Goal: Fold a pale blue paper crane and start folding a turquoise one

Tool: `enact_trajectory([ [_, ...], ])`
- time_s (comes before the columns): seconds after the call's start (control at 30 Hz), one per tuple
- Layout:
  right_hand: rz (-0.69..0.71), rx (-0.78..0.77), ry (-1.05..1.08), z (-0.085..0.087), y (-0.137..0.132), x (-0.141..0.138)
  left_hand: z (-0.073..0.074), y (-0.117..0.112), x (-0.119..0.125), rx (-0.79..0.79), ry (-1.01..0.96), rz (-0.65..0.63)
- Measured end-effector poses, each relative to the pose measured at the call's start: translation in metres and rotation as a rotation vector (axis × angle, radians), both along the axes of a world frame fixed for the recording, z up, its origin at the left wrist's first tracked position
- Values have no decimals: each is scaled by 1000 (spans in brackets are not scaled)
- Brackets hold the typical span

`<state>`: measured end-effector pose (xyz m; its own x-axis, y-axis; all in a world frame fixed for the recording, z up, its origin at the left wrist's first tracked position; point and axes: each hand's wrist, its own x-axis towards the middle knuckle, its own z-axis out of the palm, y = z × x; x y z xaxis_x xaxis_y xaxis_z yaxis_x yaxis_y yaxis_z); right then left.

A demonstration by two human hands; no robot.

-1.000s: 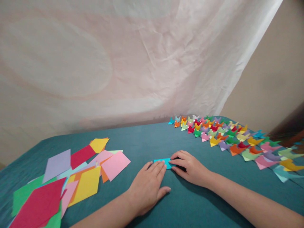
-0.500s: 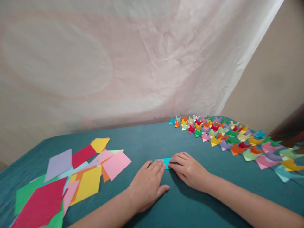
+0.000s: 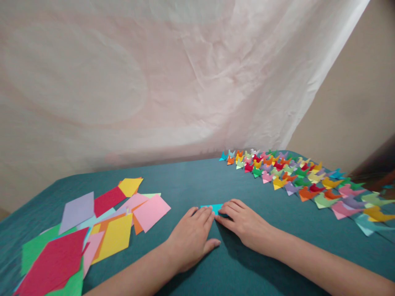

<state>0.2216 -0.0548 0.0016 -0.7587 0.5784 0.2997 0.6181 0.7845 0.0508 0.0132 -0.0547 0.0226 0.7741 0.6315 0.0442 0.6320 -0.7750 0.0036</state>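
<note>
A small strip of folded blue paper (image 3: 217, 208) lies on the teal cloth in front of me. My left hand (image 3: 193, 238) rests flat over its left part, fingers stretched out and thumb apart, pressing it down. At the paper's right end, my right hand (image 3: 243, 222) has its fingers bent and close together, with thumb and fingertips at the near and right edges. Both hands hide much of the paper, so its full shape cannot be seen.
Loose coloured paper sheets (image 3: 115, 236) overlap in a pile on the left. Several rows of small folded paper birds (image 3: 304, 193) stand on the right. Teal cloth (image 3: 182, 181) covers the table, and a pale hanging sheet (image 3: 185, 82) closes off the back.
My right thumb has moved left along the paper's near edge towards my left fingertips. My left hand stays in place on the paper.
</note>
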Motion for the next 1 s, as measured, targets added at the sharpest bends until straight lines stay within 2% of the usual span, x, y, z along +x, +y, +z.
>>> enact_trajectory([
  [0.2,-19,-12,-16,4,0,3,-1,0,-1,17,-3,-10],
  [0.6,-106,-102,-87,24,-4,13,-3,1,-2,19,0,-22],
  [0.77,-96,-113,-38,19,-1,15,-1,2,-3,14,-12,-33],
  [1.0,-6,-4,100,-1,-4,6,0,1,-4,30,-30,-52],
])
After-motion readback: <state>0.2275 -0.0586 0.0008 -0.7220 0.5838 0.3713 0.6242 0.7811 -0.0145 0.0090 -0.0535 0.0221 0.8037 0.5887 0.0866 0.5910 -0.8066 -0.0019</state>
